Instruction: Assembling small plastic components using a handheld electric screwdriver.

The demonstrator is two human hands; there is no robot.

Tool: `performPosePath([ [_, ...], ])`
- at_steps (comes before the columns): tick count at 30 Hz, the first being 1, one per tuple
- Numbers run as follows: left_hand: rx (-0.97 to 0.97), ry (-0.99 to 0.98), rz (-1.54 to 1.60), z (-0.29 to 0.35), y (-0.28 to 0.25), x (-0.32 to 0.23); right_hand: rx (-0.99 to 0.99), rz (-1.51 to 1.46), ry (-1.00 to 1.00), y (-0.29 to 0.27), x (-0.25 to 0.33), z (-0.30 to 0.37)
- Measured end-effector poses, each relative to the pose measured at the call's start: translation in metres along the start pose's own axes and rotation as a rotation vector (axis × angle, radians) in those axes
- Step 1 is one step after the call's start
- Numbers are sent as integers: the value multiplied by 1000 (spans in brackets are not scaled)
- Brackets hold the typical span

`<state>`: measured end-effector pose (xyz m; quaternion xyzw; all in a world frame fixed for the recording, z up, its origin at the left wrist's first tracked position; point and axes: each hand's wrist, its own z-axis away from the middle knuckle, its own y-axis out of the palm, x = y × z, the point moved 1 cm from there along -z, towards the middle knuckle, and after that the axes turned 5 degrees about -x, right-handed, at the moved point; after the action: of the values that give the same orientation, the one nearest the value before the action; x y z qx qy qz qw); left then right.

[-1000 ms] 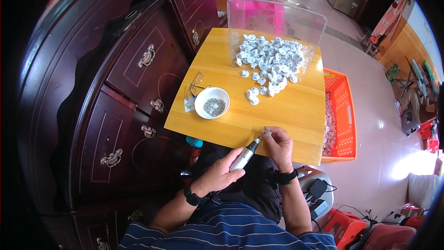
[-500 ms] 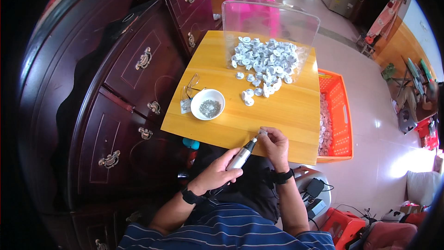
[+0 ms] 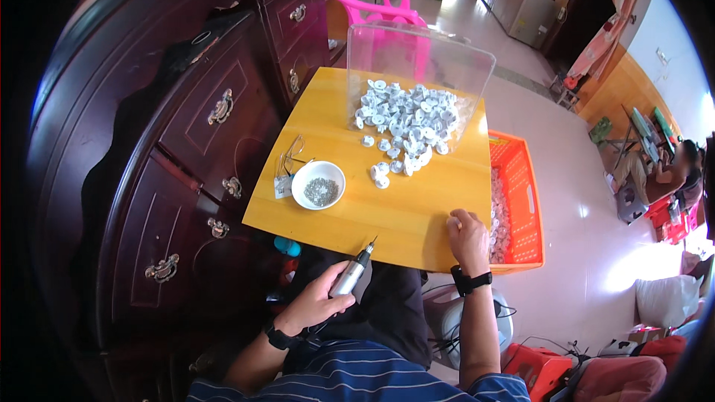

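Observation:
My left hand [image 3: 316,302] is wrapped round a silver and black electric screwdriver [image 3: 348,280], its thin bit pointing up and away at the table's near edge. My right hand [image 3: 469,241] is over the table's right edge, beside the orange crate [image 3: 530,212]. Its fingers are curled, and what they hold, if anything, is hidden. Farther off, a pile of small white plastic parts [image 3: 410,115] spills from a clear plastic bin [image 3: 421,48] lying on its side. A white bowl [image 3: 298,192] of small metal screws [image 3: 321,191] stands at the left.
Eyeglasses [image 3: 295,150] lie beside the bowl on the yellow wooden table [image 3: 402,234]. Dark drawers [image 3: 197,130] stand close at the left. White parts [image 3: 497,216] fill the crate's bottom. A pink chair [image 3: 376,7] is behind the table; another person [image 3: 674,179] sits far right.
My right hand has left the screwdriver's tip and moved right toward the crate. My left hand has drawn the screwdriver back toward me and left. The view has shifted slightly.

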<state>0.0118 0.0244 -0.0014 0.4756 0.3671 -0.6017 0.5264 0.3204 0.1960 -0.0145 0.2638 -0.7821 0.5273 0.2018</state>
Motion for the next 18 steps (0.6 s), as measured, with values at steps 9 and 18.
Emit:
performPosePath([
  [9, -46, 17, -38, 11, -10, 11, 20, 204, -114, 22, 35, -50],
  [18, -100, 62, -153, 22, -18, 23, -107, 160, -116, 140, 30, -139],
])
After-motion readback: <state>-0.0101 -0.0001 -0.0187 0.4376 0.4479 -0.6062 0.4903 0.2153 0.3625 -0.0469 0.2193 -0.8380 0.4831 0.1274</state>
